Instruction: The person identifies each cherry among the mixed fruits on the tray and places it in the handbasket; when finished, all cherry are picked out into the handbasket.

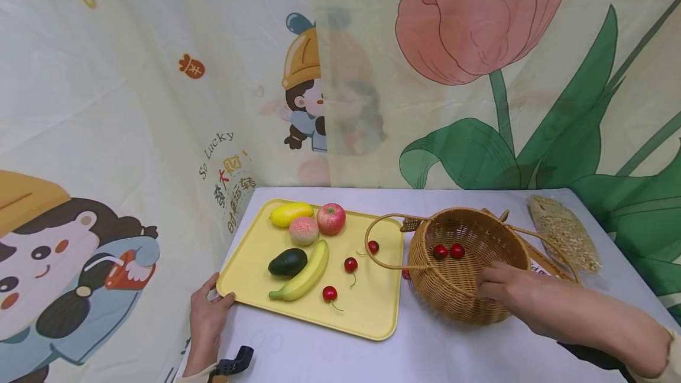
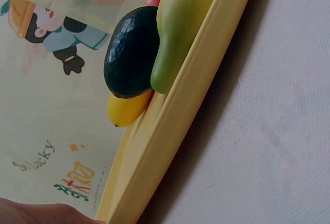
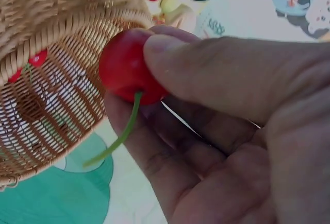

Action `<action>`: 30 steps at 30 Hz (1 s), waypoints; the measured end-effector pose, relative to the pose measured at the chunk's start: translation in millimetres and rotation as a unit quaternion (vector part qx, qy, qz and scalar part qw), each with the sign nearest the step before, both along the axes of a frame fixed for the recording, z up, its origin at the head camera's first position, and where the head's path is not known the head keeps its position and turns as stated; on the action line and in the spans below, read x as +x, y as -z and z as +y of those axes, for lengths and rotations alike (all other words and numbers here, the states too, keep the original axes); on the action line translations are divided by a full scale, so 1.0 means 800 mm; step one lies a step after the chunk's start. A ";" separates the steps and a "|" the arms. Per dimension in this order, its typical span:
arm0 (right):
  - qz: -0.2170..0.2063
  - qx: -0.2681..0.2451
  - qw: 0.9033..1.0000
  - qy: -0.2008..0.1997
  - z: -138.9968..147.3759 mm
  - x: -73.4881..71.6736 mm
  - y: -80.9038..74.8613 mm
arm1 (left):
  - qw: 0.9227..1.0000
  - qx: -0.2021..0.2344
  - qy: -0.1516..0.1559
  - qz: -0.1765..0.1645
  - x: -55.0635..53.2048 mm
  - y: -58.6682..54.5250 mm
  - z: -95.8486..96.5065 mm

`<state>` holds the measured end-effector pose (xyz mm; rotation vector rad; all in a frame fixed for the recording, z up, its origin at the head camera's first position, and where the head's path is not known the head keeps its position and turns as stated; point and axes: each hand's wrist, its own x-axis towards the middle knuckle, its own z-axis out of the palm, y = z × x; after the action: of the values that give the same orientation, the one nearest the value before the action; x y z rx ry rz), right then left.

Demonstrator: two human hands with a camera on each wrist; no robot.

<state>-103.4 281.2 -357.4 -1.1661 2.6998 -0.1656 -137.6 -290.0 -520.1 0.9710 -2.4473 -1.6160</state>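
Pinching a cherry (image 3: 122, 65), the right hand (image 1: 505, 287) overlaps the basket (image 1: 438, 288), lower right; the left hand (image 1: 207, 312) grips the tray (image 1: 367, 309), lower left.

Pale curtains (image 1: 159, 16), pink tulip print (image 1: 479, 16), white tabletop (image 1: 441, 350)

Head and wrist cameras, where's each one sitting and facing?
Head: worn on the head, facing forward and down over the yellow tray and basket; left hand and right hand show.
Left wrist: on that wrist, looking along the tray's edge to the dark green fruit; part of the left hand shows at lower left.
Right wrist: on that wrist, looking at the right hand pinching a cherry.
Head and right wrist share the basket.
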 end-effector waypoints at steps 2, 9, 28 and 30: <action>-0.001 -0.006 1.000 0.011 0.000 -0.008 -0.003 | 1.000 -0.001 -0.001 0.002 -0.001 0.000 0.001; -0.016 -0.021 0.998 0.054 -0.004 -0.043 -0.002 | 1.000 -0.006 -0.005 0.004 -0.001 0.002 0.001; -0.057 0.040 0.997 0.027 -0.036 -0.121 0.016 | 1.000 -0.008 -0.009 0.000 -0.002 0.000 0.002; -0.069 0.042 0.996 0.021 -0.038 -0.128 0.022 | 1.000 -0.002 -0.008 0.001 -0.002 -0.001 0.003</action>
<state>-205.8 250.5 -375.1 -1.0338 2.5855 -0.1318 -139.0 -287.9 -519.4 0.9868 -2.4342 -1.6048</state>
